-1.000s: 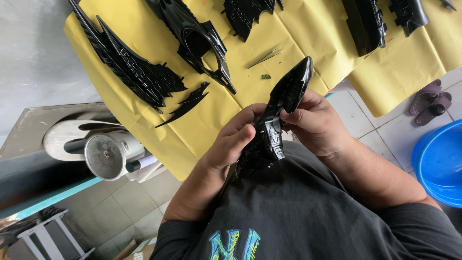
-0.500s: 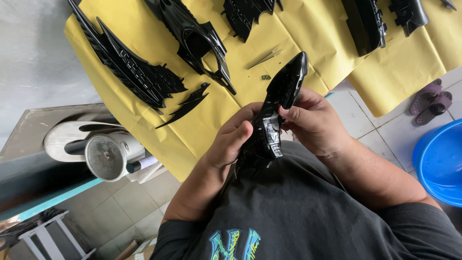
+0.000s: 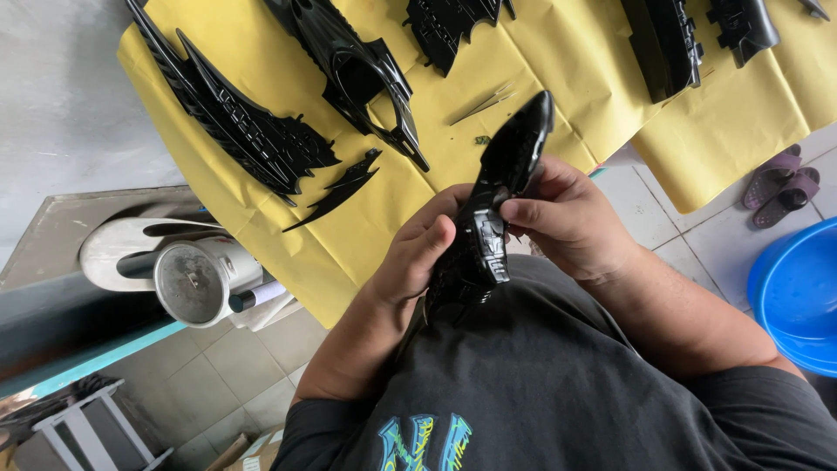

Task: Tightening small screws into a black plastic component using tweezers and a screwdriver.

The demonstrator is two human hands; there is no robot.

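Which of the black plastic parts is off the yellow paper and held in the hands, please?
The glossy tapered black part held between the left hand and right hand above the lap; all other black parts lie flat on the yellow paper.

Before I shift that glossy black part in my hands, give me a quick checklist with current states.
1. Left hand grip on the glossy black pointed plastic part: ok, fingers wrapped around its lower half.
2. Right hand grip: ok, fingers on the part's middle.
3. Part's pointed tip clear of the yellow paper sheet: ok, raised above it.
4. Small metal tweezers within reach on the paper: ok.
5. Thin black curved sliver away from the paper's edge: ok.
6. Underside of the held part: cannot tell, hidden.
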